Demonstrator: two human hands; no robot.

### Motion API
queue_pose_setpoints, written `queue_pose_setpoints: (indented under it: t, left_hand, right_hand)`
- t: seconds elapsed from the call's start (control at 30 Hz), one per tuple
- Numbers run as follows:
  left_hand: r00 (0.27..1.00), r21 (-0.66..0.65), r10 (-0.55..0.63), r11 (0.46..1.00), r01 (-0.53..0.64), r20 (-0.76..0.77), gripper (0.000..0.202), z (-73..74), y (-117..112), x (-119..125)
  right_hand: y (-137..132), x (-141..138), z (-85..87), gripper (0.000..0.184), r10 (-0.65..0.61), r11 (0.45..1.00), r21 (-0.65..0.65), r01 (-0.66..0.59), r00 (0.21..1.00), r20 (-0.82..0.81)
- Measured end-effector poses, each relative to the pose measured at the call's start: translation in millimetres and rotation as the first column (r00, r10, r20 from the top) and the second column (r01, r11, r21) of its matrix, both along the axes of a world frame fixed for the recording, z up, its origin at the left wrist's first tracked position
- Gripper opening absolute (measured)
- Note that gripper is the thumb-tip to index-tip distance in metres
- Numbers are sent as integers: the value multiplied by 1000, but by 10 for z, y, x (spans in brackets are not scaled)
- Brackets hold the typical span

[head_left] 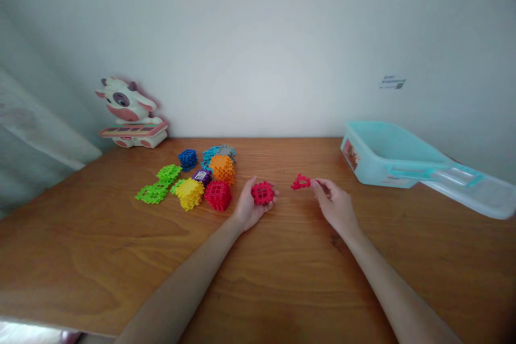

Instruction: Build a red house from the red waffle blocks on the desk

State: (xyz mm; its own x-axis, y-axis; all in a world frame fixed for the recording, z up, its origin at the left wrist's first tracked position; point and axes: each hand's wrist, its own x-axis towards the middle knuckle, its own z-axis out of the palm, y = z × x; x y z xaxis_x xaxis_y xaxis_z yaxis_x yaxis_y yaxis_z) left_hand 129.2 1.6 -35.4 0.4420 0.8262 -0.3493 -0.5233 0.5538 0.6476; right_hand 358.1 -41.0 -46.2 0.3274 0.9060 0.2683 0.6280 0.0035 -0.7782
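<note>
My left hand (249, 208) is closed around a red interlocking block piece (263, 193), square with a window-like grid, held just above the table. Whether more pieces sit beneath it in the palm, I cannot tell. Between thumb and fingertips, my right hand (335, 203) pinches a red triangular piece (300, 182) with toothed edges. The two red pieces are apart. Just left of my left hand stands a stack of red window pieces (218, 195). Beside it are a yellow stack (189, 194), an orange stack (222, 169) and a purple window piece (202, 176).
Green pieces (153, 192) lie at the left, with a dark blue stack (187, 159) and light blue pieces (209, 156) behind. A cow-shaped toy keyboard (134, 131) stands far left. At right is a turquoise bin (371, 167) with a clear lid (479, 188) against it.
</note>
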Motion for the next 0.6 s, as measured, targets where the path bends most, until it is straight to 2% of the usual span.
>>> queue_pose_setpoints:
  t: [0.1, 0.2, 0.33, 0.47, 0.53, 0.6]
  left_hand:
    - [998, -90, -31, 995, 36, 58, 58, 47, -58, -73]
    - [998, -128, -34, 991, 41, 56, 47, 76, -117, -88]
    - [997, -135, 21, 991, -11, 69, 31, 52, -135, -58]
    - [994, -108, 69, 992, -60, 83, 26, -13, -125, -31]
    - [995, -75, 75, 995, -70, 70, 23, -50, -125, -16]
    - [996, -30, 79, 997, -77, 53, 20, -90, -128, 1]
  right_hand:
    - [56, 232, -20, 43, -47, 996, -67, 51, 996, 70]
    - [71, 351, -42, 40, -92, 987, -120, 111, 984, 156]
    - [31, 381, -37, 44, -110, 975, -154, 159, 952, 286]
    - [-29, 311, 8, 53, -156, 964, -119, 239, 865, 476]
    - [-66, 205, 28, 54, -154, 982, -29, 189, 874, 461]
    - [-123, 27, 36, 49, -37, 996, 92, 3, 927, 373]
